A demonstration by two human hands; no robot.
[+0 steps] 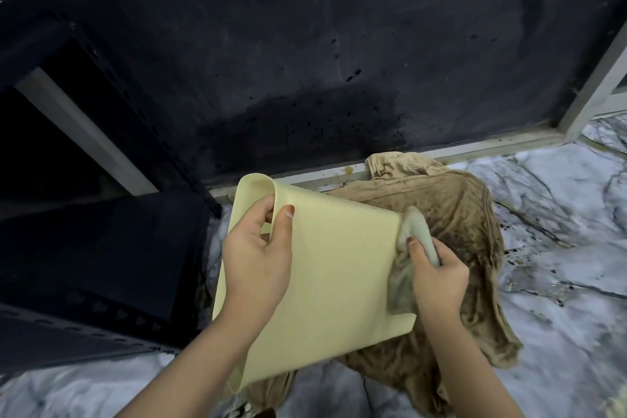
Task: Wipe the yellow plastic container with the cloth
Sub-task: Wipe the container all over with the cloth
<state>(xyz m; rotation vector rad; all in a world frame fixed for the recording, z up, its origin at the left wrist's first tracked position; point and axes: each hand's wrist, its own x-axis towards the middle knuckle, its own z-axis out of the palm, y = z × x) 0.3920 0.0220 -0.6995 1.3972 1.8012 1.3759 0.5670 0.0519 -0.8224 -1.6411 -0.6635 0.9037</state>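
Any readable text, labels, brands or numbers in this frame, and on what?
None. The yellow plastic container, gripped by the left hand, shows a plain side. The cloth in the right hand, the brown fabric, the dark wall and the marbled surface carry no writing.

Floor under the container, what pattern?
White-grey marble veining on the floor, with dark specks; head view.

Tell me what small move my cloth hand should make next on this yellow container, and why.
Probably draw the right hand with its grey cloth leftward across the yellow plastic container. The cloth sits bunched at the container's right edge, the broad face is uncovered, and the left hand grips the rim to steady it.
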